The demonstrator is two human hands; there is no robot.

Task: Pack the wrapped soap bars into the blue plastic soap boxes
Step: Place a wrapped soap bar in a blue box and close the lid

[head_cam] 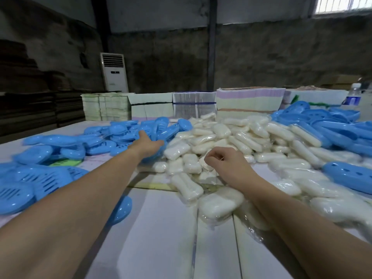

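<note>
A big heap of white wrapped soap bars (231, 137) fills the middle of the table. Blue plastic soap boxes and lids lie in a pile on the left (80, 141), with more on the right (332, 125). My left hand (148, 143) reaches far forward with its fingers down among the blue boxes at the heap's left edge; I cannot see whether it holds one. My right hand (223, 160) hovers over the near soap bars with fingers curled, and seems to pinch the clear wrap of a bar (205, 164).
Stacks of flat printed cartons (193, 105) line the far edge of the table. A water bottle (353, 95) stands at the far right. A floor air conditioner (114, 72) is against the back wall. White table surface (161, 228) shows in front.
</note>
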